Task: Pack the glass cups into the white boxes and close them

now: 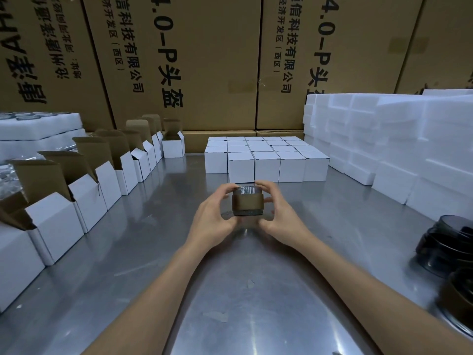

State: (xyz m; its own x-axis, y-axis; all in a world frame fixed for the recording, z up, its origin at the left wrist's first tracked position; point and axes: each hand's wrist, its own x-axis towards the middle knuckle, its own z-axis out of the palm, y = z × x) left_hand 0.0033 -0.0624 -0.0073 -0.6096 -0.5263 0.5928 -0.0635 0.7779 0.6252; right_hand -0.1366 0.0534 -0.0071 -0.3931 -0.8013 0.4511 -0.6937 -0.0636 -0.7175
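Steel table (128, 252), glass cup (247, 201) gripped between left hand (213, 216) and right hand (280, 219), fingers curled round its sides

On the table (128, 252), open boxes (84, 196) line the left, closed boxes (266, 162) sit behind the held cup (247, 202)

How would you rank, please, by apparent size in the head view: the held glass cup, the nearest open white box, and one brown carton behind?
1. Brown carton
2. Nearest open white box, enlarged by nearness
3. Glass cup

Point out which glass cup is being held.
The brown-banded glass cup at table centre, gripped between left hand and right hand; the others lie untouched at right.
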